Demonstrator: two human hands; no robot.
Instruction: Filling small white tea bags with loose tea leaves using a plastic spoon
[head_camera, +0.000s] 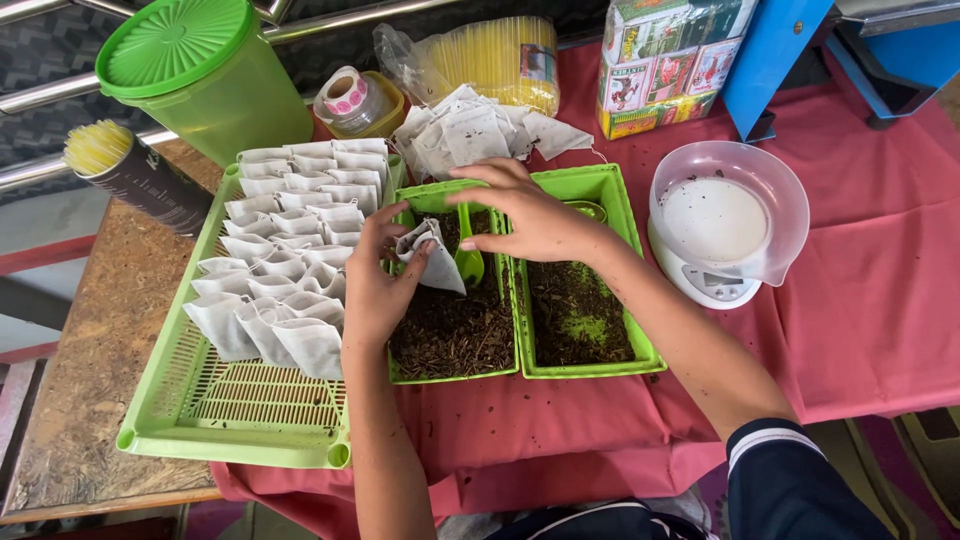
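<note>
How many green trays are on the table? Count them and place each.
3: a slatted tray at left with filled bags, and two tubs of dark leaves, one under both hands, one right of it.

Bare forearms, dark blue short sleeve with white trim

Both arms are bare from wrist to above the elbow, and the left hand (375, 290) and right hand (535, 220) carry no gloves, rings, watch or bracelets that I can see. At five o'clock in the view, the right upper arm wears a dark navy short sleeve edged with thin white stripes at the cuff. More of the same navy cloth with a white line shows at six o'clock.
</note>
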